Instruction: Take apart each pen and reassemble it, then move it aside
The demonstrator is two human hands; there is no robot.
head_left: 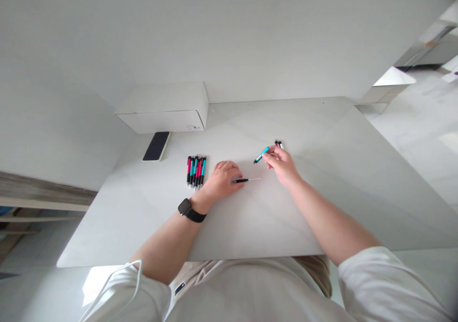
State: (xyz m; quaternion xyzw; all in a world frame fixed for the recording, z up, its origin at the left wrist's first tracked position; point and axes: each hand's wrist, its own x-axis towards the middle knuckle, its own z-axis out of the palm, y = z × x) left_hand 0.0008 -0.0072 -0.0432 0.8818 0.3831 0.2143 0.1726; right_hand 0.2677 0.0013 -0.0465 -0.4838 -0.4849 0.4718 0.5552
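Observation:
My left hand (223, 179) rests low over the table, its fingers closed around a black pen grip section (240, 181). A thin pale refill (255, 179) sticks out of that piece to the right. Between the thumb and fingers of my right hand (281, 163) is a teal pen barrel (262, 154), tilted with its dark end down and to the left. Beside my left hand lies a row of several red and teal pens (196, 171) with black grips. Just beyond my right hand are more pens (278, 144), partly hidden by its fingers.
A long white box (161, 120) stands at the back left against the wall. In front of it lies a phone (156, 146) with a dark screen. The white table (343, 179) stretches out to the right, its near edge close to my body.

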